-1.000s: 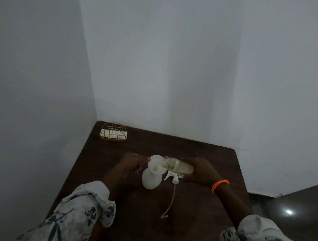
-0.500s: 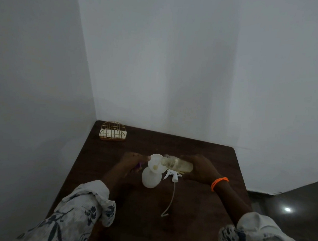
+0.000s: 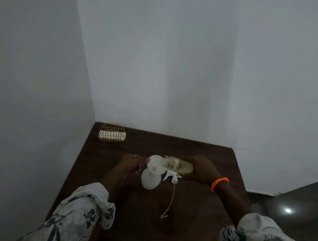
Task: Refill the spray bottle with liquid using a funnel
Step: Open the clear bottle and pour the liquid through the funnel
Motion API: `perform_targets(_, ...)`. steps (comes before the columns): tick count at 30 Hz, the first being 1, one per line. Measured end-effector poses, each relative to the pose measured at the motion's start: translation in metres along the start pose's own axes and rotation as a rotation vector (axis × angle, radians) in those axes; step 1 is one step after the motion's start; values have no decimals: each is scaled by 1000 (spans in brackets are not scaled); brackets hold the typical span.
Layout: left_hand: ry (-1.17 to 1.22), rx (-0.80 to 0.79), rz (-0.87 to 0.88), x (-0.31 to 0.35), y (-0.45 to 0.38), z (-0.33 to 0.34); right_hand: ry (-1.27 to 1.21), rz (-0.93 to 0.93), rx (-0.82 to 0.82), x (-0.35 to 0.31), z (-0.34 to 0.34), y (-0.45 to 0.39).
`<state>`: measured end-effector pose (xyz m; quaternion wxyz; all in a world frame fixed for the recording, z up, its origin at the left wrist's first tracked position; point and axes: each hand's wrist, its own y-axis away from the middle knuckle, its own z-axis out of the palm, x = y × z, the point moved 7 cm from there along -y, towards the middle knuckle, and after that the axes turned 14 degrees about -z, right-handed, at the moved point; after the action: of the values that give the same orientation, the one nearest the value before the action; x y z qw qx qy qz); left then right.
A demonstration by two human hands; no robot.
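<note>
On the dark surface the right hand grips a tilted clear bottle over the funnel seated in the white spray bottle, the left hand pinching the funnel's rim.

I see a dark wooden desk pushed into a corner of plain white walls. At its far left sits a gold wire holder with something pale inside — at right, dark glossy floor.
</note>
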<state>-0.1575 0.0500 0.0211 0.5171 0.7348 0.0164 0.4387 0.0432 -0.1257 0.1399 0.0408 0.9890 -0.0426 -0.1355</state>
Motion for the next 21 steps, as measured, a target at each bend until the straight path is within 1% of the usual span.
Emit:
perform_targets(11,-24,21,16,-1,1,-3,36,3,6,-2,-2,0)
perform_targets(21,-18,26,14,-1,2,-2,71,-1,-24,-5,-3,-2)
